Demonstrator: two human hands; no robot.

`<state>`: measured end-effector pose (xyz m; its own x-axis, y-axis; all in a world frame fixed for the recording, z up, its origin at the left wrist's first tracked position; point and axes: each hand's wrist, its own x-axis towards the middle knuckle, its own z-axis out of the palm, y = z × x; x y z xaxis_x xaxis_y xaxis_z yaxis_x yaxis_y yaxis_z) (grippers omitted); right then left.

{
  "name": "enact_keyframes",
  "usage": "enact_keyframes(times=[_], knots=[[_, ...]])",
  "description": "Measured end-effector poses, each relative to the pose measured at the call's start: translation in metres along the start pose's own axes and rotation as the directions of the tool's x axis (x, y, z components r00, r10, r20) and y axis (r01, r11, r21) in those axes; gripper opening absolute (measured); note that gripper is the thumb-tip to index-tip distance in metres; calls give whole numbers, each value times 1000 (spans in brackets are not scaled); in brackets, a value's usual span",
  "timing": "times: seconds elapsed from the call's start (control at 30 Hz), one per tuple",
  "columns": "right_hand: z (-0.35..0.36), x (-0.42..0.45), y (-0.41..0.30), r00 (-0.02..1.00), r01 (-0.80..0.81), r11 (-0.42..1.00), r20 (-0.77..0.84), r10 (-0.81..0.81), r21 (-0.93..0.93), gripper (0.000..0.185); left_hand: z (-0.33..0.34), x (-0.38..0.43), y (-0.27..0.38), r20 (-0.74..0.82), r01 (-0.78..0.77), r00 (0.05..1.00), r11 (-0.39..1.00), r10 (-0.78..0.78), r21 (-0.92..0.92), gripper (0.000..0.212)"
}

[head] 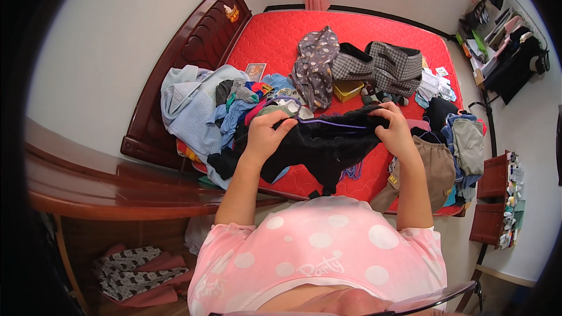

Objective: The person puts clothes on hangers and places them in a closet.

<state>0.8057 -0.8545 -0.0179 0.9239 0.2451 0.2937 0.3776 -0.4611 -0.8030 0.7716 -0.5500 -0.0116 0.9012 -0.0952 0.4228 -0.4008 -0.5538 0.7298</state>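
Between my two hands a black garment (325, 153) is stretched out by its upper edge, above the near side of the bed. My left hand (268, 136) pinches one end of that edge. The other end is gripped by my right hand (394, 127). A purple clothes hanger (333, 123) lies along the garment's opening, its hook rising beside my left hand. Part of the hanger is hidden by the black cloth. Below the garment, several purple and blue hangers (352, 171) rest on the red mattress (373, 175).
Crumpled clothes and a light blue quilt (189, 105) pile up by the wooden headboard (197, 48). Checked fabric storage boxes (395, 68) and a yellow basket (347, 91) stand mid-bed. Brown trousers (432, 162) lie at right. A wooden desk (131, 188) borders the left.
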Motion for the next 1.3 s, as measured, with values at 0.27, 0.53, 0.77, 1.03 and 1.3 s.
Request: enact_keyframes(times=[0.27,0.53,0.77,1.03,1.3], knots=[[23,-5,-16,980,-78,947,198,16,310,38,7,-1,-6,-99,32,994,994,-42,-107,25],[13,-6,-7,983,184,978,50,-179,-100,36,-1,-5,-18,-129,73,987,980,-98,-187,27],[22,-2,18,916,389,866,37,-398,-314,30,7,-1,-19,-130,68,987,977,-96,-203,28],[33,-1,-6,928,371,889,67,-367,-269,39,24,1,-12,-167,48,984,992,-68,-121,30],[18,2,1,872,455,803,8,-490,-386,36,44,2,5,-147,25,989,1000,-25,-5,30]])
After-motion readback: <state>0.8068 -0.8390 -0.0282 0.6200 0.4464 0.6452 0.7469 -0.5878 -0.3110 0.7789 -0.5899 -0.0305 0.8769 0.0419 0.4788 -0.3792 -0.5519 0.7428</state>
